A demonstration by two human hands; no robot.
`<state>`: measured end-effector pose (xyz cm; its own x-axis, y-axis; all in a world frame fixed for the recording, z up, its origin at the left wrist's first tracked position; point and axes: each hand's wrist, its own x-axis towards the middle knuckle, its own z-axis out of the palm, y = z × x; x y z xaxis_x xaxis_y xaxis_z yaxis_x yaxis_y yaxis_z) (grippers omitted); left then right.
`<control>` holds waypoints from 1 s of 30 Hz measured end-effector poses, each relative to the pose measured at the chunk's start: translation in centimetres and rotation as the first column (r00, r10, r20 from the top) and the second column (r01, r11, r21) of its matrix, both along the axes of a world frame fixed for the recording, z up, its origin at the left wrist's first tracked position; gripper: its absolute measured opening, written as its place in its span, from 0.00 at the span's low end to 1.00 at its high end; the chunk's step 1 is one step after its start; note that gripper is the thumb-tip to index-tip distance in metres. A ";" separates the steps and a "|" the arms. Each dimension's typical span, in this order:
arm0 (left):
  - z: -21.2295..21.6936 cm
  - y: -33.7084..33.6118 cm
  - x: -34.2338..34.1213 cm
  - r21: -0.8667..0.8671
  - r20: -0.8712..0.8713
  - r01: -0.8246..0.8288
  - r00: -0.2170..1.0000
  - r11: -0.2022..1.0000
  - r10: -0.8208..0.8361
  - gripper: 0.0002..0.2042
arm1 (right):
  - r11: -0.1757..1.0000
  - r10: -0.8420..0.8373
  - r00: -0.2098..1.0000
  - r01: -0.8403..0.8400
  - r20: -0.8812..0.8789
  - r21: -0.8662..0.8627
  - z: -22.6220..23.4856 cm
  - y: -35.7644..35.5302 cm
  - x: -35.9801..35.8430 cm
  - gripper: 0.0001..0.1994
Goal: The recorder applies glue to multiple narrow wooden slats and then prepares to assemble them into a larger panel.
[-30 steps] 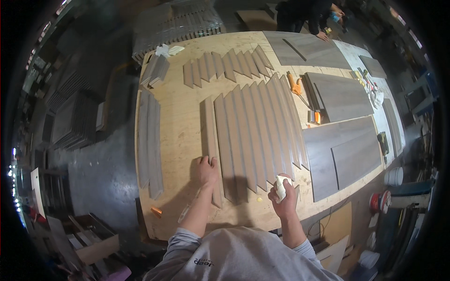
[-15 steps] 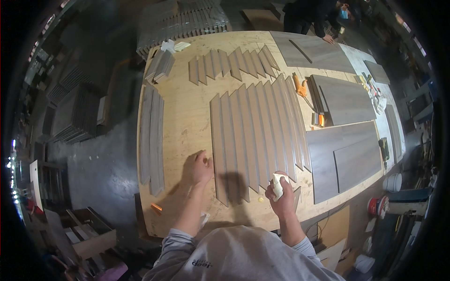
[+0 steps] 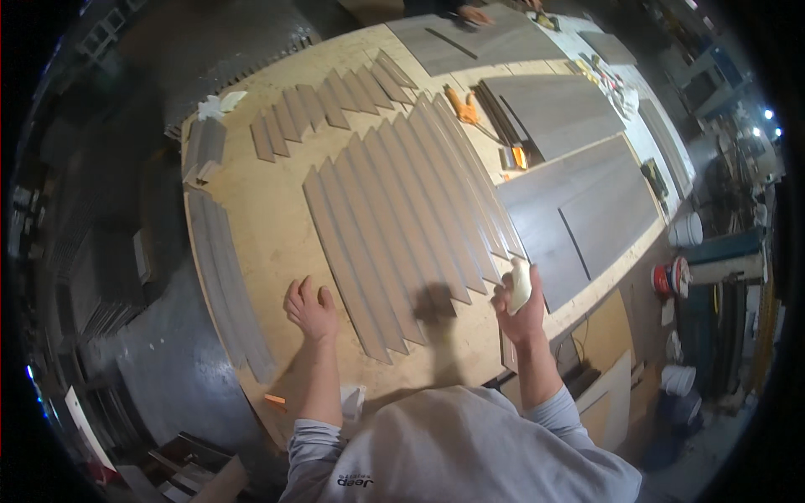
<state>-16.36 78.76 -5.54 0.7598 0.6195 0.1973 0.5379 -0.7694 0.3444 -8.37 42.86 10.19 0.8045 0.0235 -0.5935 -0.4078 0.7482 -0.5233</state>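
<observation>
My right hand (image 3: pixel 520 312) is closed round an off-white wad (image 3: pixel 521 283); whether it is cloth or paper I cannot tell. It hovers by the near right corner of a large group of long brown strips with slanted ends (image 3: pixel 402 218), laid side by side on the wooden table (image 3: pixel 277 218). My left hand (image 3: pixel 312 310) holds nothing; its fingers are loosely bent and apart, just left of the group. Farther off lies a row of shorter slant-ended strips (image 3: pixel 323 102). A short brown piece (image 3: pixel 508 352) is partly hidden under my right forearm.
Long grey strips (image 3: pixel 225 285) line the table's left side. Grey panels (image 3: pixel 579 218) lie at right, beside an orange-handled tool (image 3: pixel 463 105) and an orange-bladed cutter (image 3: pixel 513 157). A co-worker's hand (image 3: pixel 475 14) rests on the far panel. White buckets (image 3: pixel 686 230) stand off the right edge.
The view has turned and shifted, so the table appears tilted. My left hand has moved away from the strips' left edge and its fingers have spread. My right hand still holds the wad.
</observation>
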 end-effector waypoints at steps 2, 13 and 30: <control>-0.8 -0.1 -0.5 -0.007 0.003 0.043 0.999 0.999 -0.043 0.18 | 0.984 -0.134 0.987 0.122 -0.086 -0.126 1.7 -0.3 0.6 0.17; 0.5 -5.0 -3.6 -0.272 0.071 0.243 0.970 0.931 -0.232 0.20 | 0.991 -0.128 0.977 0.120 0.170 0.054 -1.4 -9.2 -2.0 0.18; -0.3 -0.7 -3.4 -0.175 0.077 0.254 0.967 0.951 -0.244 0.13 | 0.982 -0.082 0.997 0.081 0.002 -0.172 -4.8 -12.2 -9.6 0.22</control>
<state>-19.75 78.07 -5.88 0.8858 0.4411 0.1441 0.3138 -0.7982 0.5143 -18.00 30.64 5.38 0.7963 -0.1449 -0.5872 -0.3524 0.6780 -0.6451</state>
